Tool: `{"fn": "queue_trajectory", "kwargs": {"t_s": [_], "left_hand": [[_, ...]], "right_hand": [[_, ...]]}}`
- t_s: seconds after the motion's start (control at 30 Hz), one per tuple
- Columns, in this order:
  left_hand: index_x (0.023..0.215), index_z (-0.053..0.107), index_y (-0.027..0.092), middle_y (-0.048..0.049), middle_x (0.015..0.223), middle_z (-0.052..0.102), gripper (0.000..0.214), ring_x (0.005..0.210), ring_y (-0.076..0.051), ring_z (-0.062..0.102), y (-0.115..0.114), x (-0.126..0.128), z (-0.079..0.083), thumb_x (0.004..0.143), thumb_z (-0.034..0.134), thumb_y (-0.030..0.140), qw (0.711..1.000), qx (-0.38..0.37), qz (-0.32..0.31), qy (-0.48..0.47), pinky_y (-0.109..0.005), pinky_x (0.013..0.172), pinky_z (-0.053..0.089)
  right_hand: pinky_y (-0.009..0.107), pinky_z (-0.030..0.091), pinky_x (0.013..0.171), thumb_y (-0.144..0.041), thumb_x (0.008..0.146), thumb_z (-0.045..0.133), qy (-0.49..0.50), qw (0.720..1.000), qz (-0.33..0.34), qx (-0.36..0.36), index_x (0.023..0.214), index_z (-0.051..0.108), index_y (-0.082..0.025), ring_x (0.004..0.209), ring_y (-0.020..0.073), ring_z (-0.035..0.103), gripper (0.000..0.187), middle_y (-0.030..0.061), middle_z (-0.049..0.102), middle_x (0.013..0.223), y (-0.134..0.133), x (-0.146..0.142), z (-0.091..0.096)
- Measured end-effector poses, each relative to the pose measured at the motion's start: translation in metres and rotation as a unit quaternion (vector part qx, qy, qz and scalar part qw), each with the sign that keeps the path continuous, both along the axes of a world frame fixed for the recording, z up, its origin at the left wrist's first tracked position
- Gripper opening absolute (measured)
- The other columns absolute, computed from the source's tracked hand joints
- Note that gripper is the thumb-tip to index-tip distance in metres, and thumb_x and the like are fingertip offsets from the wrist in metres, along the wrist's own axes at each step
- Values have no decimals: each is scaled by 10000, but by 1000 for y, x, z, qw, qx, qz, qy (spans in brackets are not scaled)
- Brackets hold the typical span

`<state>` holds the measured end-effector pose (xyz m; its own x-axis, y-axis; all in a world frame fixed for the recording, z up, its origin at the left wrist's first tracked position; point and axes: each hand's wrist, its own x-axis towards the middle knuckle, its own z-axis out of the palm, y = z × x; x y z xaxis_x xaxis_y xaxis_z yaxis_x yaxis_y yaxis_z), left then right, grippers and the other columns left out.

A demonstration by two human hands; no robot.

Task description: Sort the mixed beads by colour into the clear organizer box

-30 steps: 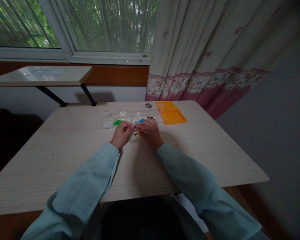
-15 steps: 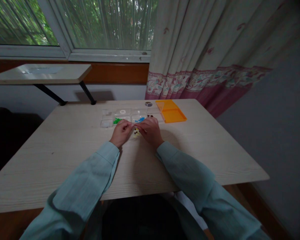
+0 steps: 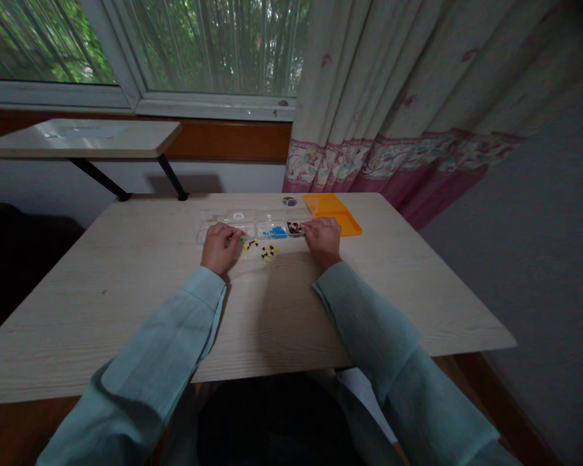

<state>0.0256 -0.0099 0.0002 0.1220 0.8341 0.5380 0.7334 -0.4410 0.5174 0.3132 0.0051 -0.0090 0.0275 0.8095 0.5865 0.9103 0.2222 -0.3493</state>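
My left hand (image 3: 219, 248) is at the near left of a clear divided box (image 3: 201, 234), thumb and fingers pinched beside the compartment with green pieces, which it mostly covers. At the box's right end, the fingertips of my right hand (image 3: 324, 239) are pressed together by the compartment of dark brown pieces (image 3: 295, 228). Whatever either pinch holds is too small to make out. Blue pieces (image 3: 274, 232) fill a middle compartment. Between my hands, small yellow and dark pieces (image 3: 269, 252) lie loose on the table (image 3: 272, 304).
An open orange plastic case (image 3: 333, 206) lies just beyond my right hand. A round dark disc (image 3: 289, 201) is near the table's back edge. On the left, a raised shelf (image 3: 140, 139) stands on black legs. Behind the table hangs a curtain (image 3: 350, 116).
My hands were together over the middle of the box and have moved apart, left and right. The brown and blue pieces and more loose yellow and dark ones now show.
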Motion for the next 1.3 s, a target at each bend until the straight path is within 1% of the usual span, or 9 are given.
{"fn": "queue_trajectory", "kwargs": {"t_s": [0.1, 0.23, 0.4, 0.57, 0.7, 0.9, 1.07, 1.17, 1.3], "left_hand": [[902, 718, 219, -57, 860, 605, 274, 911, -221, 539, 3, -7, -2, 925, 474, 341, 1000, 11, 12, 18, -398, 891, 416], [900, 714, 211, -67, 862, 606, 284, 902, -230, 529, 2, -7, -1, 925, 470, 353, 999, 13, 1, 52, -403, 872, 417], [897, 709, 188, -79, 882, 630, 296, 902, -227, 531, 0, -6, 3, 927, 456, 339, 994, -2, -48, 100, -404, 881, 408], [901, 721, 178, -101, 878, 641, 310, 888, -241, 525, -3, -5, 6, 916, 450, 327, 986, -12, -42, 163, -404, 850, 410], [841, 710, 188, -97, 839, 632, 258, 861, -241, 524, -6, -3, 7, 875, 495, 324, 976, -31, -61, 209, -395, 823, 414], [873, 684, 198, -98, 893, 624, 176, 900, -252, 523, -9, -1, 7, 826, 548, 299, 977, -29, -54, 204, -411, 855, 417], [961, 684, 206, -102, 939, 615, 212, 944, -266, 518, -9, -1, 6, 812, 566, 300, 976, -40, -47, 207, -420, 860, 415], [920, 693, 211, -101, 917, 606, 191, 929, -267, 515, -8, -2, 4, 811, 556, 285, 973, -45, -49, 221, -412, 834, 413], [890, 693, 209, -105, 907, 605, 196, 925, -269, 511, -9, -3, 4, 836, 517, 279, 972, -41, -36, 229, -406, 813, 407]], "right_hand": [[434, 330, 861, -366, 914, 501, -15, 1000, -20, -14, 908, 746, -212, 975, 277, 486, 289, 104, 667, 944, 1, 6, -3], [435, 332, 862, -356, 921, 482, -23, 1000, 2, 1, 911, 742, -211, 982, 273, 477, 298, 111, 657, 975, -1, 0, -6], [422, 343, 860, -364, 950, 408, -2, 1000, -18, 14, 983, 721, -206, 965, 265, 493, 352, 108, 665, 976, -1, -2, -5], [395, 353, 886, -353, 960, 377, 36, 999, 3, 10, 1018, 711, -198, 964, 246, 512, 373, 98, 680, 986, 1, -3, -5], [391, 353, 902, -348, 962, 370, 57, 998, 13, 5, 1011, 715, -191, 964, 240, 525, 381, 98, 686, 977, 2, -6, -5], [376, 358, 891, -363, 967, 376, 53, 998, 20, 13, 1010, 716, -204, 945, 231, 535, 378, 79, 695, 960, -1, -9, -4], [366, 362, 879, -352, 967, 378, 49, 998, 27, 14, 1006, 717, -199, 941, 227, 536, 374, 78, 699, 961, -2, -11, -4], [371, 360, 884, -359, 965, 374, 55, 998, 31, 14, 1004, 718, -202, 950, 231, 535, 380, 78, 700, 960, -2, -11, -4], [371, 357, 889, -366, 962, 379, 66, 997, 32, 15, 1012, 717, -200, 948, 231, 535, 380, 78, 697, 948, -2, -11, -4]]}}
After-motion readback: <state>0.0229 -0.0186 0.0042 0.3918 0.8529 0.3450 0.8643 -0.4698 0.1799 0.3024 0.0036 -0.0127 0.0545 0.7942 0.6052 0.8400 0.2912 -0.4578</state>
